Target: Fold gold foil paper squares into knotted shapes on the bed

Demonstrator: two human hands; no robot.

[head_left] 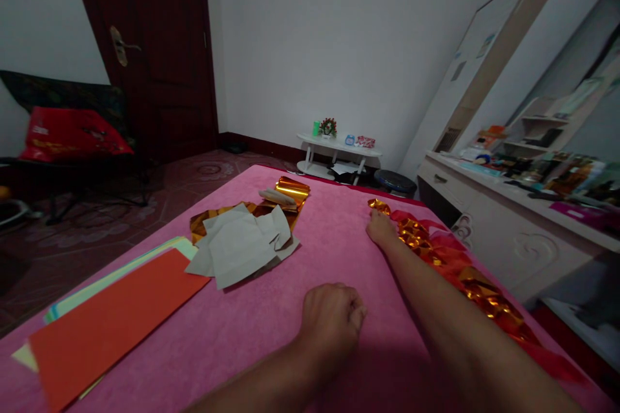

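Note:
My right hand (381,230) reaches to the far right of the pink-covered table (334,239), its fingers closed on a small folded gold foil piece (378,206). From there a row of crumpled gold foil pieces (477,284) runs toward me, with red tissue-like material (448,251) around it. Nearer to me, my left hand (334,316) is curled into a loose fist over the pink cover, and nothing shows in it.
Grey-white paper sheets (245,245) lie at the left beside a gold foil roll (293,189). An orange sheet (119,322) tops a stack of coloured paper at the near left. A dresser (504,226) stands to the right, a low white stand (339,145) beyond the table.

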